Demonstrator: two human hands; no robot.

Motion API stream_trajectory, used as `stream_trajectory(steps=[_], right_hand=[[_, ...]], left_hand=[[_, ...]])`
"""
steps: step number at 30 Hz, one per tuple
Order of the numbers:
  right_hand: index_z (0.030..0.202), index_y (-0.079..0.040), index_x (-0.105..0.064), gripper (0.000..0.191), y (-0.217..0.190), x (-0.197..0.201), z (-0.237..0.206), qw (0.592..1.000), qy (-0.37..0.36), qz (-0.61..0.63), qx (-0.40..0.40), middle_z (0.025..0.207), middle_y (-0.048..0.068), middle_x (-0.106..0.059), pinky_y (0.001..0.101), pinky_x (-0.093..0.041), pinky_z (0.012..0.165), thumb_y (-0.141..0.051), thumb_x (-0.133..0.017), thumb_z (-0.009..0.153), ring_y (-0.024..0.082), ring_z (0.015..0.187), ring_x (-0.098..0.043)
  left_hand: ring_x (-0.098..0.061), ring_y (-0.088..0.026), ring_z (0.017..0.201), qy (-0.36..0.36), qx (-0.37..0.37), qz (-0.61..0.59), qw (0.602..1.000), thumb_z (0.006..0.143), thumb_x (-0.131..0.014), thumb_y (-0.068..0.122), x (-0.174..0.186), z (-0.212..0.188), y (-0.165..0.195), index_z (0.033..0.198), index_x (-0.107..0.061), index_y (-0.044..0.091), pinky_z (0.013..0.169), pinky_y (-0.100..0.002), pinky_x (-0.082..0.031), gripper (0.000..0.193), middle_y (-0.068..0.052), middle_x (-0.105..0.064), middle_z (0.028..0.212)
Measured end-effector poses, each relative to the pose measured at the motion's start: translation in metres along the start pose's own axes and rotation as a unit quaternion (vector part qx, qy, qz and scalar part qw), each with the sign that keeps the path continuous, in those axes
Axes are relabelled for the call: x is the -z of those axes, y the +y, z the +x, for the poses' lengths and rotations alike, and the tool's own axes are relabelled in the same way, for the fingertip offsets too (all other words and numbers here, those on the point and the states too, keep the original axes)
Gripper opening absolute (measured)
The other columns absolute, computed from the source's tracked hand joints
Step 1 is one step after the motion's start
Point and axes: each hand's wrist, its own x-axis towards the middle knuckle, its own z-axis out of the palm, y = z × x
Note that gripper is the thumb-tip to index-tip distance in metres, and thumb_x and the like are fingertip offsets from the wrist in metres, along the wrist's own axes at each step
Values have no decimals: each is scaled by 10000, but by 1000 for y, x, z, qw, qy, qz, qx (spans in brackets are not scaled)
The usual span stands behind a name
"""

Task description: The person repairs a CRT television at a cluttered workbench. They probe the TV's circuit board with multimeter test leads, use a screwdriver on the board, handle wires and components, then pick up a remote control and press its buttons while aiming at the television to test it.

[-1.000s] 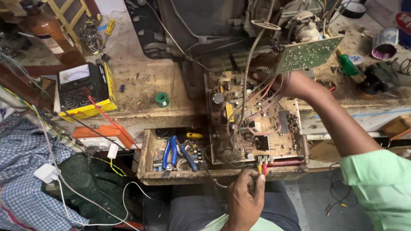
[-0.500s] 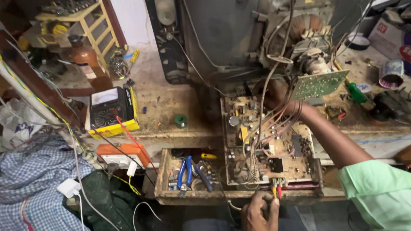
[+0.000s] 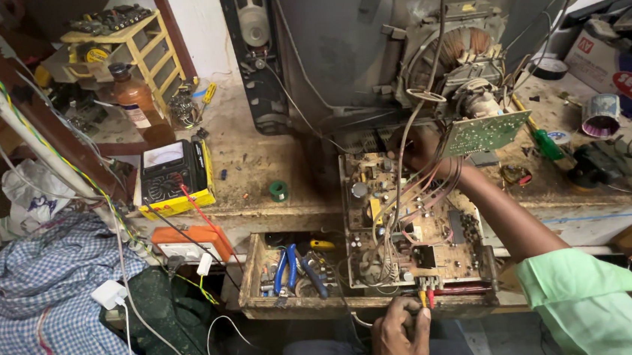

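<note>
A brown circuit board (image 3: 440, 231), crowded with parts and wires, lies on the bench edge in front of an opened tube television (image 3: 395, 36). My left hand (image 3: 400, 338) is at the board's near edge, with its fingertips pinched on small yellow and red plugs (image 3: 424, 297). My right hand (image 3: 421, 150), on a green-sleeved arm, reaches to the board's far end. It rests among the wire bundle beside a small green board (image 3: 484, 133) on the tube neck. Wires hide its fingers.
A yellow-cased analogue meter (image 3: 173, 174) with red and black leads stands at the left. An open drawer (image 3: 254, 299) holds blue-handled pliers (image 3: 287, 266). A checked cloth (image 3: 48, 304), a solder spool (image 3: 279, 191), a green screwdriver (image 3: 546, 144) and boxes (image 3: 619, 63) surround the bench.
The view has tilted up and closed in, so more of the television shows. Both hands stay at the same ends of the board.
</note>
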Motion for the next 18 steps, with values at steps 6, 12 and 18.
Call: stream_trajectory(steps=[6, 12, 18], right_hand=[[1005, -54, -758, 173, 11, -3, 1, 1000, -6, -24, 13, 953, 102, -764, 377, -624, 741, -165, -772, 873, 235, 836, -734], [980, -31, -742, 210, 14, -3, -1, 997, -22, -63, -37, 880, 132, -752, 394, -582, 687, -220, -788, 900, 263, 773, -704], [1004, -18, -716, 219, 11, -3, -2, 999, -11, -34, -14, 907, 123, -754, 384, -579, 674, -216, -744, 916, 233, 767, -698]], left_hand=[[-585, -173, 405, -16, 36, -12, 999, 948, -718, 143, 0, 1, 0, 955, -648, 54, 437, -349, -386, 113, -77, -584, 508], [-574, -181, 394, 7, 5, 4, 1000, 934, -737, 136, -3, 1, -2, 946, -656, 48, 426, -348, -384, 120, -89, -593, 503], [-605, -172, 423, -2, 0, 4, 1000, 951, -730, 147, -3, 0, -3, 962, -653, 51, 444, -339, -407, 123, -82, -619, 532]])
